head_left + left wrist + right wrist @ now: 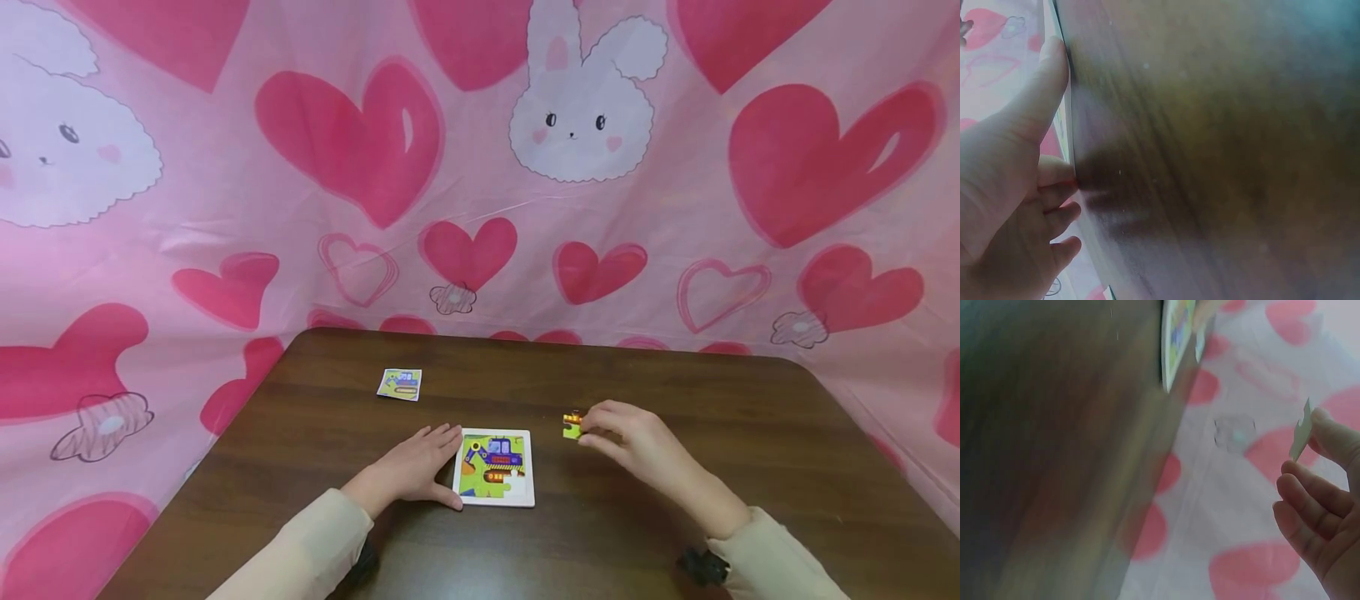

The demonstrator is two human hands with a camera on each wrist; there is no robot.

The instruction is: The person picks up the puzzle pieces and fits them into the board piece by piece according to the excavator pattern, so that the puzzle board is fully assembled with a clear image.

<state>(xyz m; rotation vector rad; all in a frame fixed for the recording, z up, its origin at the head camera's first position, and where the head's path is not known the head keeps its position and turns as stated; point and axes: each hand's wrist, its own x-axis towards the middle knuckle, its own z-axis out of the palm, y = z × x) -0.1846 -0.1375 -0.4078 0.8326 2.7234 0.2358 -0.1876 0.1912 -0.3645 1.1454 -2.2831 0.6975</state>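
Note:
A white-framed jigsaw puzzle [491, 490] with a blue excavator picture lies on the table in the head view, a white gap showing at its lower right. Against its left edge rests my left hand [420, 467], fingers at the upper corner and thumb at the lower one. To the right of the frame, my right hand [637, 433] pinches a green and orange puzzle piece [572, 425] between thumb and fingers. The right wrist view shows that piece [1301, 431] edge-on, raised off the table, with the other fingers of the right hand [1329, 500] loosely bent.
A small picture card [400, 384] of the same excavator lies behind the puzzle, toward the left. The brown wooden table [600, 542] ends at the back against a pink cloth [480, 192] printed with hearts and rabbits.

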